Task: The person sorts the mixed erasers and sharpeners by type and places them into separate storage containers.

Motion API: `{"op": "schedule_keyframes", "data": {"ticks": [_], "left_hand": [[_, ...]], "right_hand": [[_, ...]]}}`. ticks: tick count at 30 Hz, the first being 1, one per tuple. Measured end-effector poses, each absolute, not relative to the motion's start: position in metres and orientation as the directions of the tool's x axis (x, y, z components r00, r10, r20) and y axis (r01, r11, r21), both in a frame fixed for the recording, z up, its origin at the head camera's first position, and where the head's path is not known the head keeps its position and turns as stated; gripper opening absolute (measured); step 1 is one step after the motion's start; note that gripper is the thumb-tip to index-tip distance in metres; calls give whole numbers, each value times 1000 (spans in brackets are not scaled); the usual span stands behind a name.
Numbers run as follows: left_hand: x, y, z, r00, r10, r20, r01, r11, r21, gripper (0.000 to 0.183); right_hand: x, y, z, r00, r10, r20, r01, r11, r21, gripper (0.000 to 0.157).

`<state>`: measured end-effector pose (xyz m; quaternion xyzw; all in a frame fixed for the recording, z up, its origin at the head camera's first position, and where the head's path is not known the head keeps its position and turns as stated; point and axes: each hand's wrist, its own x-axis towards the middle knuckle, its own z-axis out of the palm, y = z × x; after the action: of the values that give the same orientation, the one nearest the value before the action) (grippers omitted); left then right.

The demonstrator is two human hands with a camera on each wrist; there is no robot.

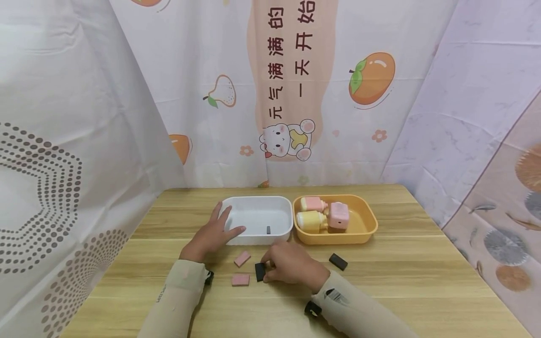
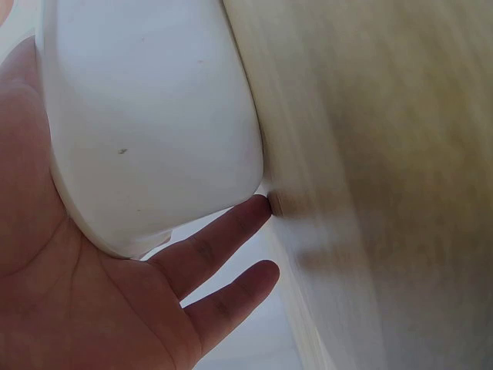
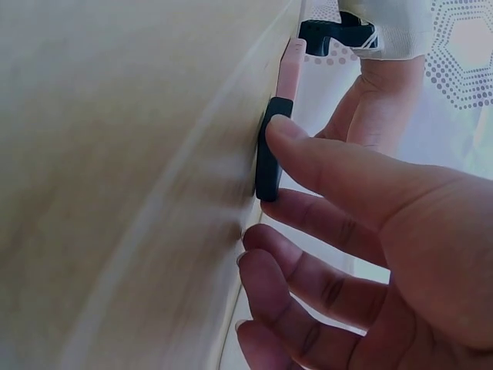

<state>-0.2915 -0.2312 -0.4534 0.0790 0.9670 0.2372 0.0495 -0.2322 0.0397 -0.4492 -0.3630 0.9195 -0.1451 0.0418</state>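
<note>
A small black rectangular block (image 1: pixel 259 272) lies on the table, pinched between the thumb and forefinger of my right hand (image 1: pixel 291 265). In the right wrist view the thumb presses on the side of this black block (image 3: pixel 268 158), with a fingertip at its end. My left hand (image 1: pixel 211 237) rests spread at the left end of a white bin (image 1: pixel 258 240), thumb over the near rim. The left wrist view shows the palm against the bin's wall (image 2: pixel 154 116) and two straight fingers by its corner. Two pink blocks (image 1: pixel 242 259) lie between the hands.
Right of the right hand lies another black block (image 1: pixel 338 261). Inside the white bin is a small dark grey piece (image 1: pixel 268 230). A yellow bin (image 1: pixel 359 237) beside it holds a yellow bottle-shaped item (image 1: pixel 310 222), a pink one (image 1: pixel 312 203) and a pink cube (image 1: pixel 339 215). Curtains surround the table.
</note>
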Motion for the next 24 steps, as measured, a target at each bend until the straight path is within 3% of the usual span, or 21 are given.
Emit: {"op": "schedule_keyframes", "data": {"ticks": [24], "left_hand": [[-291,-231,-453,-982,179,-55,134,877,462,108]], "right_hand": [[-232,42,-446,-742,-669,54,-650,696,-304,32]]}}
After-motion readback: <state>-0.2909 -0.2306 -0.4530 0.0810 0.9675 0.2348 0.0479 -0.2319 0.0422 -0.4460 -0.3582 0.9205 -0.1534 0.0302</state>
